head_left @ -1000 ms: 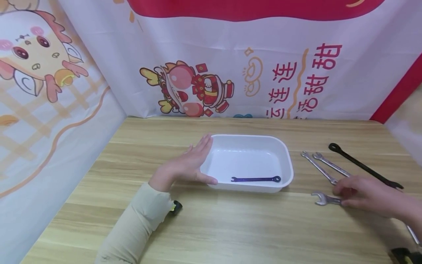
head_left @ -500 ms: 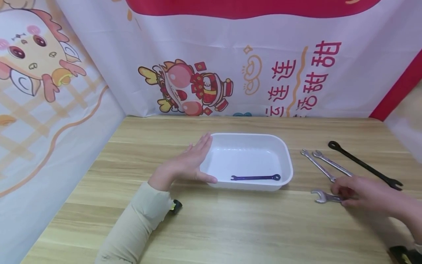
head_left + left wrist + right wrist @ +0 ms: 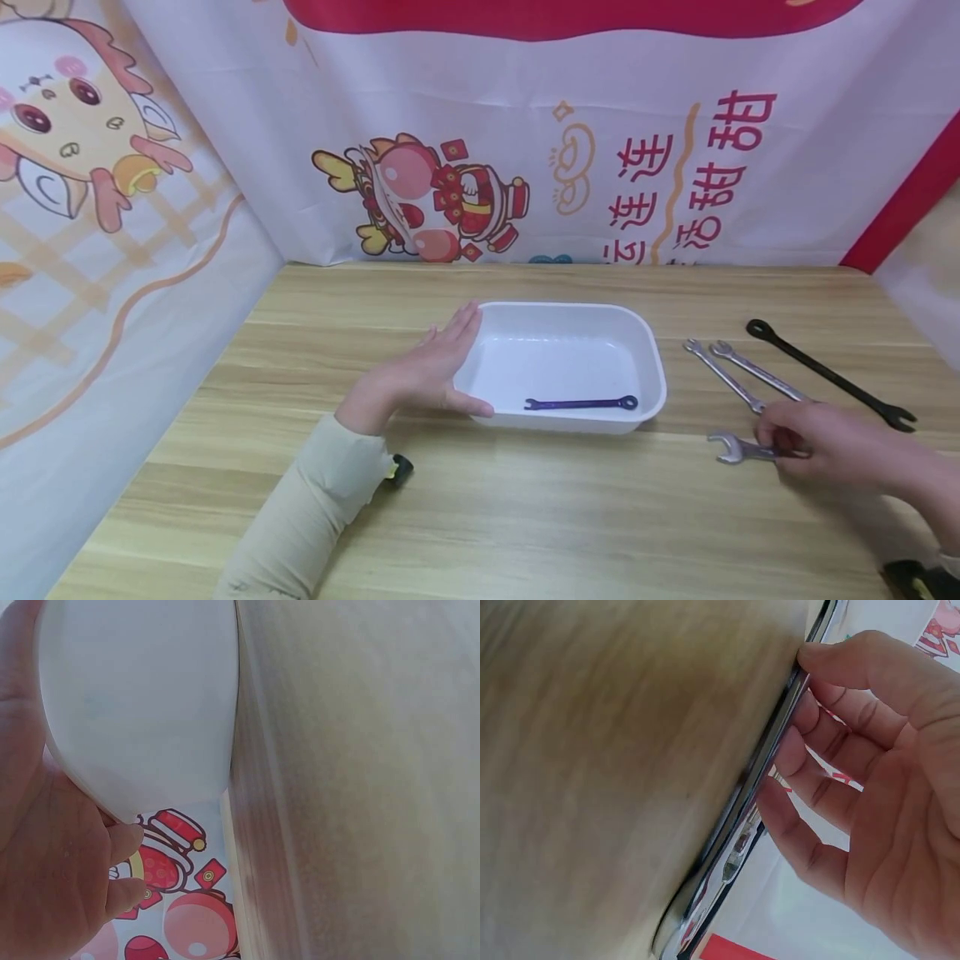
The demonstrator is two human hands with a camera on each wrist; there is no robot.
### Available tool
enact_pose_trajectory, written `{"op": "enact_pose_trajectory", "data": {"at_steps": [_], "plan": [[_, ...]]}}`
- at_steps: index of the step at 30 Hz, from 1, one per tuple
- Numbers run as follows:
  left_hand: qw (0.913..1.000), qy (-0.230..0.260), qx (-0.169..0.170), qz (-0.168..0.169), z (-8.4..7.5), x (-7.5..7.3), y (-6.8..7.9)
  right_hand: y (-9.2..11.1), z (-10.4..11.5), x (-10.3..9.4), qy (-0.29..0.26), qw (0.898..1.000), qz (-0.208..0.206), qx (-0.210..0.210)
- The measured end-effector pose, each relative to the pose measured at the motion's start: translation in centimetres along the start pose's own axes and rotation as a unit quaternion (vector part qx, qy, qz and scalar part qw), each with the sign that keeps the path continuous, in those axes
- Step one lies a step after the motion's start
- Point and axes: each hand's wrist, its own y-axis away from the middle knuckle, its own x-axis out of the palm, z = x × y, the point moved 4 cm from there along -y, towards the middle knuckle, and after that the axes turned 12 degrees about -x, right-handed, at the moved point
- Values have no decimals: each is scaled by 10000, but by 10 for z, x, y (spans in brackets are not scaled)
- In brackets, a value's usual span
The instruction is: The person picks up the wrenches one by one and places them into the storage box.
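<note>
My left hand [image 3: 431,367] rests on the left end of a white plastic basin [image 3: 656,367], fingers straight along the side and thumb along the front edge. In the left wrist view, its palm lies close against the basin wall [image 3: 142,705]. A dark purple combination wrench [image 3: 581,405] lies inside the basin near the front. At the right, my right hand [image 3: 840,442] pinches the shank of a silver wrench [image 3: 738,451], whose open end points left. The right wrist view has thumb and fingertips on either side of that wrench [image 3: 705,866], low over the table.
Two slimmer silver wrenches [image 3: 723,377] lie side by side behind the right hand. A long black wrench [image 3: 832,375] lies farther right. The wood-grain table [image 3: 570,517] ends at a printed cloth [image 3: 285,125] at the back and left.
The right hand's fingers have shifted slightly and closed around the silver wrench's shank, uncovering a bit more of it. The left hand and basin stay put.
</note>
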Motion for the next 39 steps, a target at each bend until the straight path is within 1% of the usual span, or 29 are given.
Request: {"op": "enact_pose_trajectory", "data": {"at_steps": [6,10,12,19,23,28,32,35,39], "plan": [[10000,-34,22,-17,0,1,0,2,1,4,70,9980,-419,-466],[10000,-54,9,-35,1,1,0,2,0,6,109,9966,-497,-650],[10000,-68,-18,-34,1,1,0,1,1,6,137,9967,-493,-625],[10000,-48,-27,-36,1,1,0,-1,2,2,-263,9996,0,-39],[10000,-4,-4,-27,1,1,0,-1,2,0,-446,9990,78,-18],[10000,16,-9,-48,1,1,1,0,0,-1,-526,9985,80,-110],[10000,20,-29,-28,1,1,1,1,-1,-1,-501,9976,-7,-473],[10000,16,-49,-3,1,1,0,1,0,-1,-353,9943,-293,-959],[10000,10,-28,-24,1,1,0,1,-1,0,-235,9900,-542,-1278]]}}
